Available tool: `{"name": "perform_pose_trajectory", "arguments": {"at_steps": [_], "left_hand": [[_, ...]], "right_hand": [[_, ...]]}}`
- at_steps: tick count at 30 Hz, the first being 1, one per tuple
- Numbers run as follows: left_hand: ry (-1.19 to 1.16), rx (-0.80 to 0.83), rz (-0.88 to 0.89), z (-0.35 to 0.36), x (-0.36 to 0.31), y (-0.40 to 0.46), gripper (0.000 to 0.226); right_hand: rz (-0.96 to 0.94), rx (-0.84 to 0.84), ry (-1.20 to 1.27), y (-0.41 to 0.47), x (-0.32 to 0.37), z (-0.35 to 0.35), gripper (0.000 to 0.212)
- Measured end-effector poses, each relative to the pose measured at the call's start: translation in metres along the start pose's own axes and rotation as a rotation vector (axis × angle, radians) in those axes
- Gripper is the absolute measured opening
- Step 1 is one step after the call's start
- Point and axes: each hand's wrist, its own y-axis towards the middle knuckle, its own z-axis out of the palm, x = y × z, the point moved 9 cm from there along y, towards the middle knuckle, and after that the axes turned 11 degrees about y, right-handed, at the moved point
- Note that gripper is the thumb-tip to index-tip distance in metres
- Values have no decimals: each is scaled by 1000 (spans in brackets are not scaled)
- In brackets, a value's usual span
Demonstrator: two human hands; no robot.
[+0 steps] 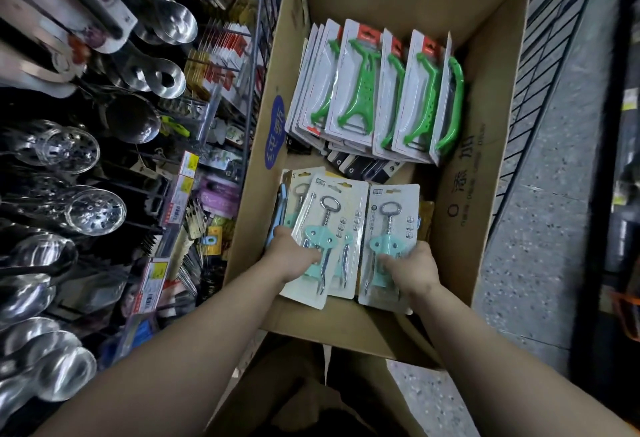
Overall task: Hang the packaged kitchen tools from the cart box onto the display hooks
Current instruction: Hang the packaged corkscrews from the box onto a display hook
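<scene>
An open cardboard box (485, 145) stands in the cart below me. At its near end lie carded teal corkscrews. My left hand (294, 256) grips a small stack of corkscrew packs (329, 225) at their lower part, thumb on top. My right hand (410, 268) grips another corkscrew pack (391, 228) the same way. Farther back in the box stands a row of green peeler packs (374, 90), leaning on darker packs underneath.
To the left is the display rack with hooks carrying steel ladles and skimmers (93, 208), price tags (180, 190) and small packaged goods (225, 52). The cart's wire wall (554, 55) runs along the right, above a speckled floor (540, 228). A second cardboard box (294, 395) sits nearer me.
</scene>
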Motion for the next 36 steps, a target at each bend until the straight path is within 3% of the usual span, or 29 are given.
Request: {"name": "perform_pose_trajectory", "arguments": {"at_steps": [5,10,12,16,21,32,36], "left_hand": [[-130,8,47,-2,1,-10,67],[-164,-15,98,-15,-6,-28,82],[-218,-31,124,-23,-9,-32,67],[-327,-117,183,-39,-18,-44,47],[-433,-259,241,-53,-23,-70,45],[-632,-471,277,-17,14,-148,44],[-733,-537,253,-5,43,-176,46]], "right_hand": [[-20,31,70,-6,4,-9,44],[-99,65,159,-18,23,-18,46],[-153,66,196,-27,38,-20,40],[-259,94,235,-41,64,-21,32],[-354,128,204,-54,86,-25,39],[-516,347,149,-103,96,-36,21],[-602,425,126,-134,105,-32,38]]}}
